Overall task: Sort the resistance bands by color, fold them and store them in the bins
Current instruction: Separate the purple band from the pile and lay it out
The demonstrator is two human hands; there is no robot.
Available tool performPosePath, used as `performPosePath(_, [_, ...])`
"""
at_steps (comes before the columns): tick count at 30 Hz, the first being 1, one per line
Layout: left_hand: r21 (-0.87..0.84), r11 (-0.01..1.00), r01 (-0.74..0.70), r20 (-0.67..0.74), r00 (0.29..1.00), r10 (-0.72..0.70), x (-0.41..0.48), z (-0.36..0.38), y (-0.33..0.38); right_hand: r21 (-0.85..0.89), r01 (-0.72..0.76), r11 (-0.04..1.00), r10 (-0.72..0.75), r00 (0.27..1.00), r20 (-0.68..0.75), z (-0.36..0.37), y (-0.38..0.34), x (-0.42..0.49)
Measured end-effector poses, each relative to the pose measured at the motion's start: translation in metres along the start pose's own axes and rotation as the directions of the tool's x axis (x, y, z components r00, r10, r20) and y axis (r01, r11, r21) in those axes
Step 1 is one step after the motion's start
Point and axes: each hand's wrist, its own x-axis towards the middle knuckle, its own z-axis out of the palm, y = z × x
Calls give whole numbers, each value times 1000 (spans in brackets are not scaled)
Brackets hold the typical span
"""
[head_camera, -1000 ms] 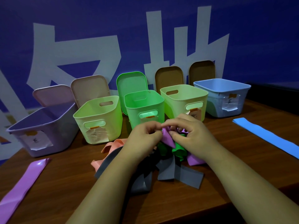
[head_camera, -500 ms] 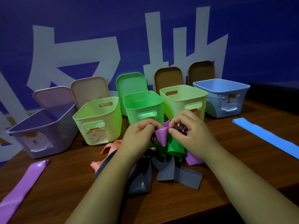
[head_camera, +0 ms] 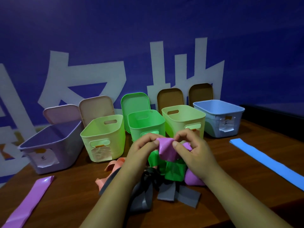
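The step in hand seems to be freeing one purple band (head_camera: pixel 166 150) from the tangled pile in the middle of the table (head_camera: pixel 74 195). To do it well, I think the person should lift the band slowly and open its loop, so that the green band (head_camera: pixel 172 170) just under it slips out and is not dragged along. The grey bands (head_camera: pixel 179 193) and the pink band (head_camera: pixel 113 167) lie lower in the same pile and may also catch. Once free, it can be folded and put in the purple bin (head_camera: pixel 69 150), which stands open at the left end of the row.

The left hand (head_camera: pixel 141 148) and the right hand (head_camera: pixel 195 155) are raised a little above the pile, in front of the green bin (head_camera: pixel 146 127), with both forearms reaching in from below. Each grip is closed in a pinch: thumb and curled fingers hold the upper edge of the purple band, one hand at each corner. The band hangs between them like a crumpled pocket.
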Motion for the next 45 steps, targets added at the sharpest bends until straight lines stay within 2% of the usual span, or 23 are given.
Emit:
performPosePath(3, [-126,992,28,12,1000,-27,0,5,13,-14,36,999,-36,999,-27,-8,-18,3])
performPosePath(6, [-262,965,-31,19,999,38,6,7,30,76,7,997,-5,1000,-18,-18,-32,8])
performPosePath(9, [-267,962,-53,66,995,73,8,9,44,165,-10,986,10,1000,-1,-24,-40,13])
performPosePath(13, [-293,956,-14,73,997,37,8,9,63,289,-33,957,23,999,39,-30,-52,18])
performPosePath(15, [-238,971,-11,83,996,31,10,3,70,293,-39,955,21,998,65,-32,-57,20])
performPosePath(20, [111,991,-74,138,989,59,10,-23,84,257,-62,964,34,993,109,-35,-62,22])
performPosePath(22, [270,961,-66,238,971,0,13,-38,94,180,-102,978,58,970,237,-39,-62,25])
performPosePath(23, [409,910,-70,313,947,-68,15,-45,101,94,-128,987,89,937,336,-41,-62,27])
performPosePath(25, [717,685,-124,417,865,-280,19,-55,114,-174,-105,979,181,841,510,-44,-67,31])
performPosePath(26, [822,553,-134,402,824,-399,20,-57,120,-311,-54,949,226,804,550,-43,-69,32])
performPosePath(28, [935,348,-75,262,805,-532,22,-58,128,-483,32,875,286,769,571,-39,-73,34])
performPosePath(31, [995,95,14,43,817,-574,18,-54,134,-579,31,815,361,755,547,-31,-79,37])
performPosePath(33, [998,-56,18,-47,811,-583,13,-50,138,-662,-3,750,452,732,510,-27,-82,40])
performPosePath(35, [989,-151,-8,-78,827,-556,10,-49,141,-716,11,698,483,731,483,-21,-84,42])
performPosePath(36, [985,-171,-33,-65,844,-532,10,-51,141,-699,24,714,460,737,495,-19,-85,43])
performPosePath(38, [986,-158,-58,-23,883,-469,9,-63,139,-584,1,811,397,732,553,-12,-86,44])
performPosePath(40, [998,-58,-39,14,926,-377,7,-80,134,-391,-153,908,372,724,580,-2,-87,41])
performPosePath(42, [989,149,4,48,938,-343,1,-95,129,-159,-317,935,349,744,569,11,-85,38])
performPosePath(45, [851,512,119,103,917,-386,-15,-101,125,144,-446,883,293,765,573,34,-84,35])
